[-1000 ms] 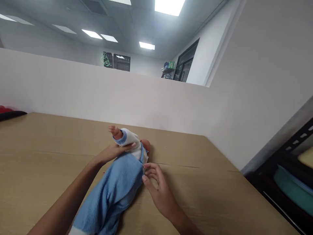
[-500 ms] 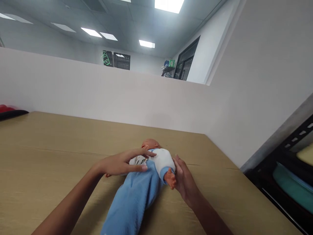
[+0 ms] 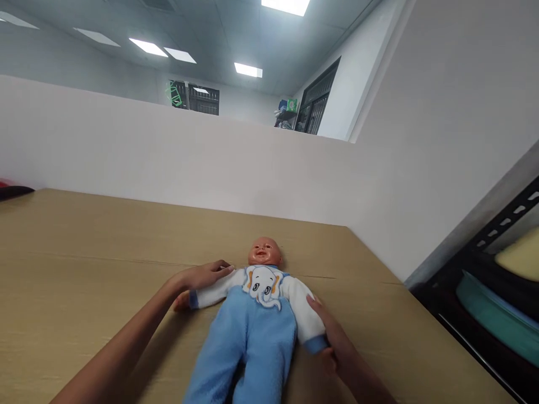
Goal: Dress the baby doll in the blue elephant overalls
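A baby doll [image 3: 263, 320] lies on its back on the tan tabletop [image 3: 105, 235], head pointing to the far wall. It wears a light blue outfit with white sleeves and an elephant face [image 3: 261, 285] on the chest. My left hand [image 3: 206, 276] rests at the upper edge of the sleeve on the left, fingers stretched out. On the other side, my right hand [image 3: 337, 336] is around the doll's arm, thumb on top of the white sleeve; its other fingers are mostly hidden. The doll's feet lie beyond the lower picture edge.
A white low wall [image 3: 202, 157] runs behind the table. To the right stands a black slotted rack [image 3: 484, 269] holding a teal item [image 3: 497, 314] and a pale yellow one [image 3: 522, 255]. A dark object [image 3: 14, 192] sits at the far left edge.
The doll has turned from tilted on its side to flat on its back, its face and elephant now showing. My left hand moved off its chest to the sleeve; my right hand moved slightly nearer.
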The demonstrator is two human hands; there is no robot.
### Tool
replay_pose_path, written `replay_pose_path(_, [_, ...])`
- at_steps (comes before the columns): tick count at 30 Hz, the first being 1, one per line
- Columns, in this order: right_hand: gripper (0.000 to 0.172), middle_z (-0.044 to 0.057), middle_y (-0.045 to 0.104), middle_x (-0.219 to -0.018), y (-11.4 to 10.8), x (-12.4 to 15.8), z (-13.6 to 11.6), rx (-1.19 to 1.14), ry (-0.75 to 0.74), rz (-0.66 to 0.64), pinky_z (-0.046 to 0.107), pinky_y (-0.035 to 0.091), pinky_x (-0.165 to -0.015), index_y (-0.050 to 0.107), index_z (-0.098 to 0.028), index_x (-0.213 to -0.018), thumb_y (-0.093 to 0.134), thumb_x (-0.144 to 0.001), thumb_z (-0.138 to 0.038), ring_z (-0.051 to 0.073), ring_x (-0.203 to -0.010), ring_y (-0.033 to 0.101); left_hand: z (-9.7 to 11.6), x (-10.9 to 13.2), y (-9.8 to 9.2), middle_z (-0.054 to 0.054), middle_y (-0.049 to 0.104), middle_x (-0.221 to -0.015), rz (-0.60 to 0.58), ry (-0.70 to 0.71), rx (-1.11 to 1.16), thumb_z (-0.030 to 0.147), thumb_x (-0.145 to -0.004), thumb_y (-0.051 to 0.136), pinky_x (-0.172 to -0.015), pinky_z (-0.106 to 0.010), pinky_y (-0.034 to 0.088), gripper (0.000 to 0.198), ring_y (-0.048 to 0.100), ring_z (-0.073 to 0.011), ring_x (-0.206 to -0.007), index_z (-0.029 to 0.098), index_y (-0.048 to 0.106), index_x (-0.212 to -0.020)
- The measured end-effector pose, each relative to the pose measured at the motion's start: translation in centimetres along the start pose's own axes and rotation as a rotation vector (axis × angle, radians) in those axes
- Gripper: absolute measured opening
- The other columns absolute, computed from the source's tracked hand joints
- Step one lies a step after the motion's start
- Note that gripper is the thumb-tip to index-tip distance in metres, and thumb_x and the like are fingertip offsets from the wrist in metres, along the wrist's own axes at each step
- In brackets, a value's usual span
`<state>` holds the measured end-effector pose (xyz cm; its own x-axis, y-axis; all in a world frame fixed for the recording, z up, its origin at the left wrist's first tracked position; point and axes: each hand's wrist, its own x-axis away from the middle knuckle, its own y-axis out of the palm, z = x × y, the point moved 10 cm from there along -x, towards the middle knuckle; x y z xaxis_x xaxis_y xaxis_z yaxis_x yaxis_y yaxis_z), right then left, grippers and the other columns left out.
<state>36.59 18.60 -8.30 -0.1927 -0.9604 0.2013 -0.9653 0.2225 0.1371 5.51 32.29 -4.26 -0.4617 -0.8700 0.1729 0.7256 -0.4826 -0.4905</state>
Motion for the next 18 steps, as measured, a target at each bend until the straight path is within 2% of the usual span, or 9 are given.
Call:
replay_pose_path(2, [0.073,0.011,0.080,-0.124,-0.6,-0.5,2.4,-0.044,0.087,0.017,0.049,0.056,-0.112,0.074,-0.023,-0.126,0.087,-0.071,-0.069,0.036,-0.119,0.074,0.6,0.8,2.0,-0.012,0.072,-0.144,-0.051,0.001,0.072,0.088,-0.080,0.062,-0.123,-0.050,0.039,0.078,0.061,-0.0405,-0.138,0.026,0.075,-0.124])
replay_pose_path(4, [0.083,0.012,0.079,-0.129,-0.8,-0.9,3.7,-0.054,0.098,0.043,0.055,0.049,-0.119,0.070,-0.020,-0.131,0.091,-0.066,-0.068,0.039,-0.127,0.070,1.1,1.5,4.3,-0.009,0.064,-0.154,-0.097,0.009,0.163,0.086,-0.086,0.058,-0.124,-0.043,0.040,0.079,0.056,-0.0351,-0.145,0.026,0.069,-0.136])
replay_pose_path(6, [0.087,0.012,0.076,-0.135,-0.5,-1.0,3.7,-0.048,0.044,0.052,0.055,0.042,-0.125,0.069,-0.020,-0.133,0.093,-0.065,-0.067,0.039,-0.135,0.065,1.3,1.9,6.5,-0.009,0.057,-0.161,-0.100,0.004,0.246,0.084,-0.088,0.058,-0.124,-0.039,0.042,0.083,0.053,-0.0318,-0.149,0.024,0.060,-0.147])
replay_pose_path(8, [0.088,0.011,0.073,-0.141,0.5,-0.7,2.9,-0.047,-0.002,0.024,0.052,0.043,-0.125,0.067,-0.021,-0.135,0.094,-0.065,-0.066,0.037,-0.139,0.062,1.1,2.3,7.9,-0.015,0.057,-0.161,-0.060,-0.022,0.307,0.083,-0.089,0.057,-0.122,-0.041,0.044,0.090,0.054,-0.0336,-0.148,0.018,0.053,-0.152])
replay_pose_path(11, [0.093,0.013,0.073,-0.140,2.0,0.4,1.4,-0.051,-0.011,-0.023,0.052,0.048,-0.121,0.066,-0.020,-0.136,0.096,-0.061,-0.067,0.037,-0.134,0.065,0.8,3.4,8.7,-0.021,0.058,-0.158,0.027,-0.066,0.364,0.081,-0.089,0.055,-0.122,-0.045,0.045,0.093,0.055,-0.0375,-0.146,0.013,0.048,-0.151])
replay_pose_path(14, [0.098,0.015,0.075,-0.135,2.8,1.6,0.4,-0.032,-0.001,-0.075,0.053,0.046,-0.122,0.067,-0.018,-0.134,0.099,-0.055,-0.067,0.039,-0.134,0.066,0.9,5.6,9.0,-0.021,0.058,-0.157,0.099,-0.093,0.391,0.082,-0.086,0.056,-0.124,-0.047,0.042,0.092,0.052,-0.0393,-0.148,0.014,0.048,-0.148])
replay_pose_path(18, [0.083,0.012,0.075,-0.136,3.1,3.2,-0.4,0.019,-0.042,-0.189,0.050,0.045,-0.123,0.070,-0.022,-0.130,0.098,-0.062,-0.061,0.036,-0.137,0.063,0.0,9.7,10.2,-0.020,0.062,-0.152,0.237,-0.147,0.460,0.085,-0.076,0.063,-0.125,-0.048,0.042,0.094,0.052,-0.0412,-0.147,0.018,0.051,-0.141])
